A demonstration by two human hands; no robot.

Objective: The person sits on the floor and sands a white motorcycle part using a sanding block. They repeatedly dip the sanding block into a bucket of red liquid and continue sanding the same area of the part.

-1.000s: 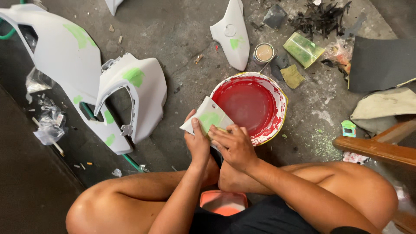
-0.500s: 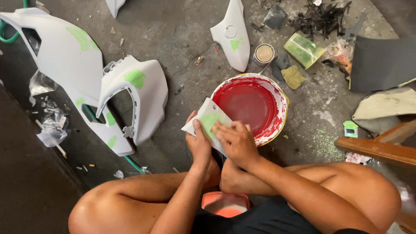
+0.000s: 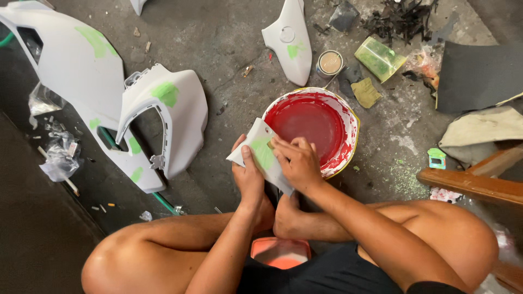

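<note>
— What is the person wearing?
— Black shorts, seen at the near edge. Arms, knees and feet are bare; no sleeves show.
— Gloves, rings, a watch?
— The left hand (image 3: 249,177) and right hand (image 3: 298,163) are bare, with short nails.

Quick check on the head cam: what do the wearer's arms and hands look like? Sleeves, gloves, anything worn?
Both arms are bare along all that shows, with no sleeves. The left hand and right hand are bare too: no gloves, and no rings, watch or bands visible on fingers or wrists. No tape or markings show. The only clothing in view is dark shorts at the lap.
</note>
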